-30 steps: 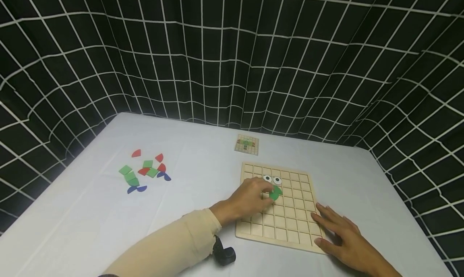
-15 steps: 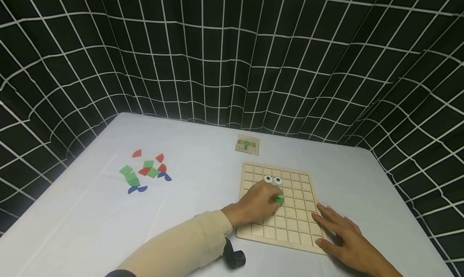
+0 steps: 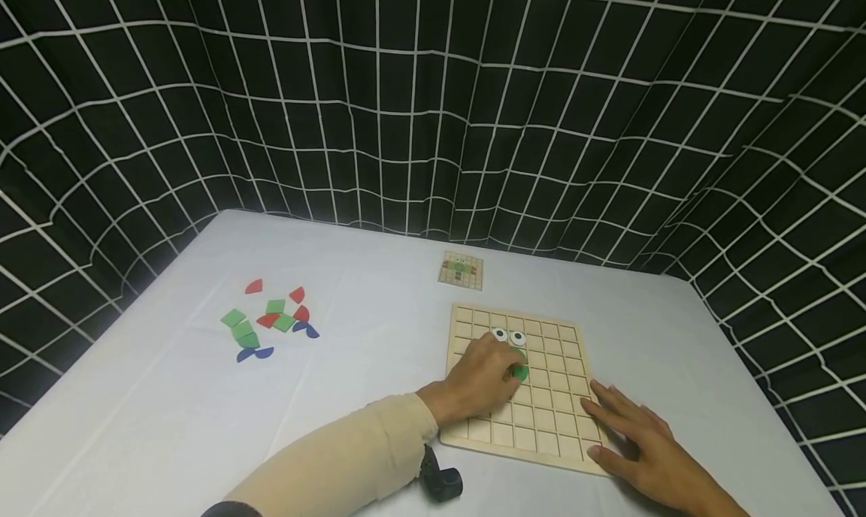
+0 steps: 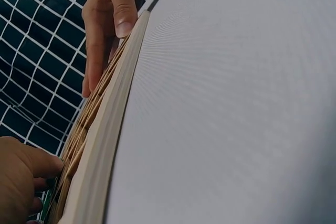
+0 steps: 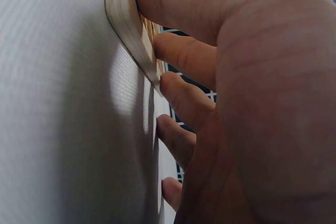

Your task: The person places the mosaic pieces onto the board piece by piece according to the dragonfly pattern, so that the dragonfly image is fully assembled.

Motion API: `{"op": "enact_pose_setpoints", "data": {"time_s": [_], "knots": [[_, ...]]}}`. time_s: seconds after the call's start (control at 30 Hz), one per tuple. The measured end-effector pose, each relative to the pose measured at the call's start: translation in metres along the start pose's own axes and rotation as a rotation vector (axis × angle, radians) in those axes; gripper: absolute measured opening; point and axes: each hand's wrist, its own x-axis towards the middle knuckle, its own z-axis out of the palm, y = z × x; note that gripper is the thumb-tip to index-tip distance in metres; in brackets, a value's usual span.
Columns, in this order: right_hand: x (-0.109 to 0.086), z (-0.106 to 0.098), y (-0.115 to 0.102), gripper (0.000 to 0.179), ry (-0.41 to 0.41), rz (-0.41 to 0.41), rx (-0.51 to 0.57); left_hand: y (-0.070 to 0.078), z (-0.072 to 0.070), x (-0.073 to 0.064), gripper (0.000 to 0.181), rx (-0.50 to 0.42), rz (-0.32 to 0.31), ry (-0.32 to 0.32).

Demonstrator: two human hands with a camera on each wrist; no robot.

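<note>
On my head feed, a black curtain (image 3: 419, 81) with a white grid wraps round a tabletop (image 3: 379, 299) draped in white. I set my clock on the wooden board (image 3: 546, 421), twelve being farthest from the wearer. Near its centre, slightly towards twelve, is a small green piece (image 3: 520, 373). The left hand (image 3: 477, 376) bends over it from nine, its grip clamped on the piece between thumb and fingers; I cannot tell whether the piece lies flat in a cell. Another patch of green shows just beyond, partly covered by the fingers. Towards twelve, two white eye discs (image 3: 517, 338) sit side by side in cells.

At four o'clock the right hand (image 3: 639, 438) rests against the board's edge, its grip apart, fingers spread and holding nothing; my right wrist feed shows fingertips touching the wood. A beige sleeve (image 3: 338, 453) comes in from eight, with a black device (image 3: 443, 485) just beside it.

Outward at eleven lies a small patterned card (image 3: 461, 270). Well apart, between nine and ten, are scattered red wedges (image 3: 253, 286), green tiles (image 3: 284, 322) and blue half-rounds (image 3: 264, 353).
</note>
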Motion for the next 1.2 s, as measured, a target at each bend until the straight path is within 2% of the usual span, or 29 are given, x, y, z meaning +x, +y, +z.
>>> {"op": "enact_pose_setpoints", "data": {"time_s": [0.13,0.3,0.37,0.47,0.63,0.77,0.9,1.03,1.2], "knots": [[-0.001,0.001,0.001,0.057,0.02,-0.025,-0.002,0.001,0.001,0.0,0.009,0.025,0.002,0.009],[-0.001,0.001,0.0,0.058,0.012,-0.013,-0.007,0.004,-0.002,-0.003,0.012,0.048,-0.007,0.018],[-0.001,0.001,0.0,0.058,0.011,-0.011,-0.003,0.005,-0.003,-0.004,0.014,0.055,-0.021,0.015],[-0.003,0.001,0.001,0.056,0.036,-0.051,-0.004,0.006,-0.004,-0.005,0.016,0.073,-0.052,0.023],[-0.003,0.001,0.003,0.055,0.053,-0.086,-0.01,0.005,-0.003,-0.006,0.016,0.072,-0.102,0.053],[-0.002,0.001,0.003,0.056,0.049,-0.07,-0.013,0.005,-0.002,-0.006,0.018,0.048,-0.137,0.053],[-0.001,0.001,0.002,0.056,0.048,-0.065,-0.022,0.005,-0.003,-0.005,0.019,0.036,-0.146,0.057],[-0.002,0.001,0.003,0.056,0.055,-0.087,-0.026,0.007,-0.012,-0.007,0.02,0.008,-0.145,0.074],[-0.003,0.001,0.004,0.056,0.042,-0.077,-0.013,0.004,-0.033,-0.013,0.021,-0.072,-0.182,0.121]]}}
